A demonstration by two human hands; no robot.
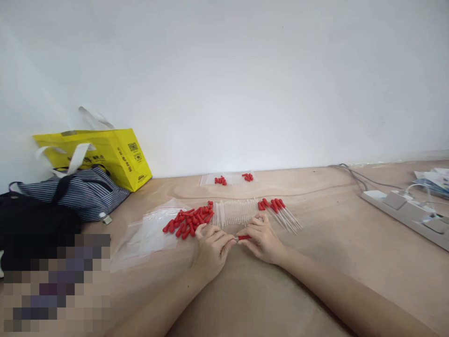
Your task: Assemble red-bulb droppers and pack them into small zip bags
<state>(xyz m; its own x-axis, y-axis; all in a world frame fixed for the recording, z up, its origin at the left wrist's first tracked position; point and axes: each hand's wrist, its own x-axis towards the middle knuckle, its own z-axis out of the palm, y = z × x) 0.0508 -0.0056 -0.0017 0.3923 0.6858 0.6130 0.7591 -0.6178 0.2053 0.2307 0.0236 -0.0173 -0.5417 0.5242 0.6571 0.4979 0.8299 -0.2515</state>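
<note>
In the head view my two hands meet in front of a row of thin clear glass tubes (236,213). My right hand (263,241) is closed on a red rubber dropper bulb (244,238). Pinched at the bulb's open end, my left hand (213,248) grips a glass dropper tube, mostly hidden by the fingers. Left of the row lies a pile of loose red bulbs (189,222), partly on clear plastic bags (147,234). To the right, several glass droppers (286,219) with red bulbs lie side by side, tubes pointing toward me.
Against the wall lies another clear bag (231,179) with red bulbs and tubes. A yellow bag (121,159), a striped bag (89,192) and a black bag (38,224) crowd the left. A white power strip (407,213) with plugs and cables sits on the right.
</note>
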